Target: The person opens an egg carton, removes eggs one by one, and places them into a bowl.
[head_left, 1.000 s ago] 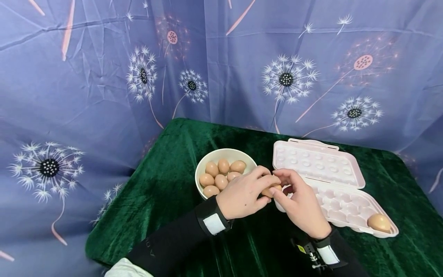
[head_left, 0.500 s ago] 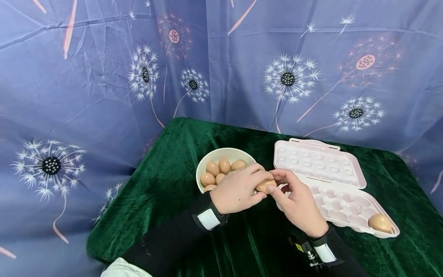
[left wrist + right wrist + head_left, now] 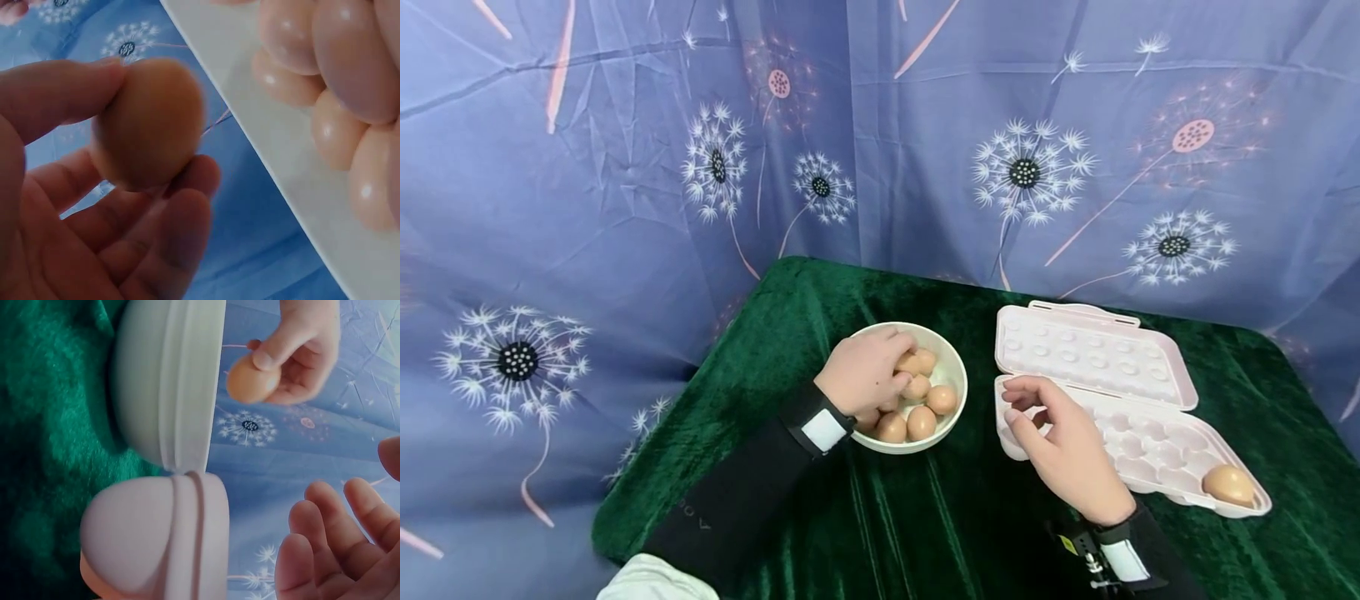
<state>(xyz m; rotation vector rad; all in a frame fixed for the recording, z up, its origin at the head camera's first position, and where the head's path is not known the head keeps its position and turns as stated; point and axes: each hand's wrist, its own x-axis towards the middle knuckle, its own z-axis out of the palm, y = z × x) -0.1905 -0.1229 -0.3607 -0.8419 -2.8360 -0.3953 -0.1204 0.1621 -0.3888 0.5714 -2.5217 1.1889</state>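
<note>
My left hand [image 3: 867,375] is over the cream bowl [image 3: 953,365] of brown eggs. Between thumb and fingers it pinches one egg [image 3: 150,125], held above the rim in both wrist views. Several other eggs [image 3: 922,423] lie in the bowl, some hidden by this hand in the head view. My right hand [image 3: 1071,454] hovers over the near-left end of a pale pink egg carton [image 3: 1131,469], its fingers loosely bent around nothing. In the right wrist view its fingertips [image 3: 294,556] show apart. A single egg [image 3: 1228,484] sits in the carton's right end.
The carton's lid [image 3: 1093,354] lies folded back behind its tray, toward the curtain [image 3: 917,167]. Dark green velvet [image 3: 730,400] covers the table. The bowl stands to the left of the carton, with a strip of cloth between them.
Both hands were on one egg between bowl and carton. My right hand has let go and stays over the carton; my left hand has moved left over the bowl with an egg.
</note>
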